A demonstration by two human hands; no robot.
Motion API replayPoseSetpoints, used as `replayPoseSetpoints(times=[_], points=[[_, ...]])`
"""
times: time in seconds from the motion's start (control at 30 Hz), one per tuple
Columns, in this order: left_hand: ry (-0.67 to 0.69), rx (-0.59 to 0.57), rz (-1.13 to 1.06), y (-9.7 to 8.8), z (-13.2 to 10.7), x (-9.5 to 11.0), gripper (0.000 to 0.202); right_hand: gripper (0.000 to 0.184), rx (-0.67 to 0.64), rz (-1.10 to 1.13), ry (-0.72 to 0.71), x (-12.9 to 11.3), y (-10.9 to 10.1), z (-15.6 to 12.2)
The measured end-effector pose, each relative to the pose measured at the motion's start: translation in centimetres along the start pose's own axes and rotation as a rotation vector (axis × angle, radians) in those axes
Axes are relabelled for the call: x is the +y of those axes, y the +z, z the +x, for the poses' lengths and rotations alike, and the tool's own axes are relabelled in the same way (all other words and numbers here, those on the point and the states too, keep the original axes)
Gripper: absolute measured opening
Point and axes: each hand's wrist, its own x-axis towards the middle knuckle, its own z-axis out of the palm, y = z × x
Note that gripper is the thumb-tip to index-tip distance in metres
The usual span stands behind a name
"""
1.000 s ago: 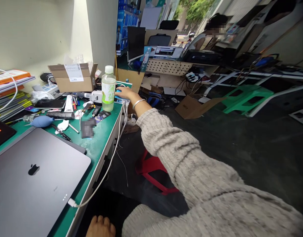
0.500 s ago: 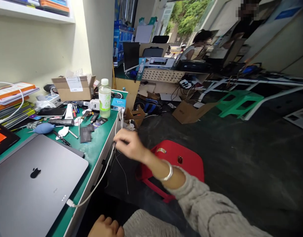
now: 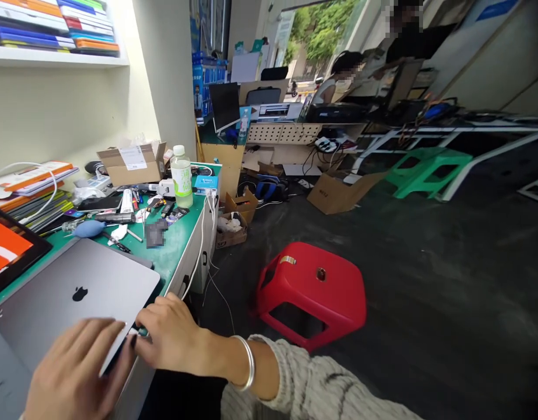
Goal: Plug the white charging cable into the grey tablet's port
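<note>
A grey tablet (image 3: pixel 114 280) with an apple logo lies back up on the green desk. My left hand (image 3: pixel 76 364) is at its near right corner, fingers over the back and thumb by the edge, closed around that edge. Beside it, my right hand (image 3: pixel 170 335) pinches the white plug (image 3: pixel 133 331) of a charging cable at the tablet's edge; fingers cover most of the plug. From there the white cable (image 3: pixel 199 245) hangs along the desk's side and runs up to a blue multi-port charger (image 3: pixel 206 185).
A drink bottle (image 3: pixel 181 178) stands near the charger, with an open cardboard box (image 3: pixel 133 166) behind. Small tools, papers and a blue air blower (image 3: pixel 88 228) clutter the desk (image 3: pixel 175 245). A red stool (image 3: pixel 313 286) stands on the floor to the right. Two people are farther back.
My right hand has come down and left along the cable to the tablet's edge. My left hand has risen from my lap onto the tablet. The view has shifted slightly.
</note>
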Motion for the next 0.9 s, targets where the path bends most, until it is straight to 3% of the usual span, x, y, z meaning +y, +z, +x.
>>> replayPoseSetpoints(times=[0.13,0.23,0.57,0.9], points=[[0.042,-0.101,0.138,2.4,-1.4,-3.9,0.034,0.028,-0.005,0.026,0.134,-0.9,1.6,0.4],[0.02,-0.132,0.134,3.8,-2.4,-5.3,0.036,0.024,-0.002,0.056,0.204,-1.1,2.2,0.5],[-0.017,-0.089,0.072,4.3,-2.1,-4.7,0.033,0.013,0.127,0.091,0.122,-0.7,3.0,-0.8],[0.008,-0.108,0.078,4.5,-2.2,-4.8,0.035,0.01,0.546,0.108,-0.057,0.5,6.5,-0.2]])
